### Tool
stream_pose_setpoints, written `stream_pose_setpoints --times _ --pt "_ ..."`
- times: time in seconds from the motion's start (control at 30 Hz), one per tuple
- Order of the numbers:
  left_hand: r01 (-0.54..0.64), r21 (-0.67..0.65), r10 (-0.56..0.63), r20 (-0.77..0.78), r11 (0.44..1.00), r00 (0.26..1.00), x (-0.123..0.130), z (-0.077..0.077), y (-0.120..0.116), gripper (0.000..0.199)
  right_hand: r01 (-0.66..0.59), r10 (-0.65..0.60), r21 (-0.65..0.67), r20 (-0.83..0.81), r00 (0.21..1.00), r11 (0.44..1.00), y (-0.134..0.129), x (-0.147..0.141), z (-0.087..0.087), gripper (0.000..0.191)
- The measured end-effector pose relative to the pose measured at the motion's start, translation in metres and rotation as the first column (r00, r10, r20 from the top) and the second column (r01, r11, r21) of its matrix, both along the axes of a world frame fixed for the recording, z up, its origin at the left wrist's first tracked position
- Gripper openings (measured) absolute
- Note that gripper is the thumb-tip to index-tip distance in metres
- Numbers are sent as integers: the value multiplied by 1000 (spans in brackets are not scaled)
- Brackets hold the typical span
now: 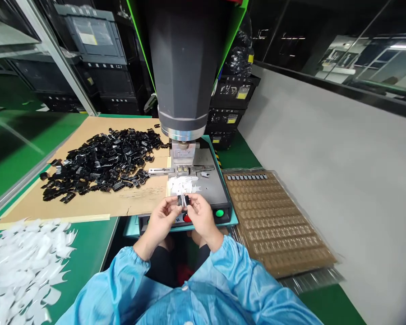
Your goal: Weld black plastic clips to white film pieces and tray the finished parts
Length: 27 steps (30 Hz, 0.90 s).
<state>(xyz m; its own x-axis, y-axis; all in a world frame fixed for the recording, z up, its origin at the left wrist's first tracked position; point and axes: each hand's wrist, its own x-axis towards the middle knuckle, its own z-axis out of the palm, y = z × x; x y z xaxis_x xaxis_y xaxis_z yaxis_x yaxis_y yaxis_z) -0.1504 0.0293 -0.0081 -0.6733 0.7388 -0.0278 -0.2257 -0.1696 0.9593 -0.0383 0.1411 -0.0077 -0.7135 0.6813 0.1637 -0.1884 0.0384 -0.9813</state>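
My left hand [161, 218] and my right hand [201, 215] meet in front of the press machine [182, 67]. The left fingers pinch a small black part [180, 200], and the right fingers pinch another black piece [186, 200]; something pale shows between them. Whether the pieces are joined, I cannot tell. Just beyond my fingertips, white film pieces [182, 185] lie on the machine's grey base [214, 192]. A metal fixture [182, 169] stands under the press head, with a small part [205, 174] to its right.
Many black parts [104, 158] are heaped on cardboard [142, 201] at the left. White film pieces [27, 262] cover the near-left green table. A tray [277, 221] at the right has a row of parts along its far edge. Green [219, 213] and red [187, 218] buttons sit close by.
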Motion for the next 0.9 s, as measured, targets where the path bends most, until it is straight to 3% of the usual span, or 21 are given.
stream_pose_setpoints --times 0.2,0.47,0.6,0.73,0.9 --pt "10 -14 -11 -32 1000 999 10 -1 -8 51 33 -33 3 -20 999 999 -12 11 0 34" --pt "26 67 -30 53 997 998 18 5 -17 43 34 -34 29 -27 999 999 -20 19 2 36" --pt "77 126 -102 207 989 973 15 7 -23 39 14 -22 -92 -84 996 996 -23 20 8 35" --pt "138 214 -219 425 967 878 9 10 -28 44 18 -42 -238 -97 994 971 -23 19 16 37" --pt "177 264 -292 505 948 812 9 10 -29 37 -96 24 -411 -176 984 907 -23 17 18 40"
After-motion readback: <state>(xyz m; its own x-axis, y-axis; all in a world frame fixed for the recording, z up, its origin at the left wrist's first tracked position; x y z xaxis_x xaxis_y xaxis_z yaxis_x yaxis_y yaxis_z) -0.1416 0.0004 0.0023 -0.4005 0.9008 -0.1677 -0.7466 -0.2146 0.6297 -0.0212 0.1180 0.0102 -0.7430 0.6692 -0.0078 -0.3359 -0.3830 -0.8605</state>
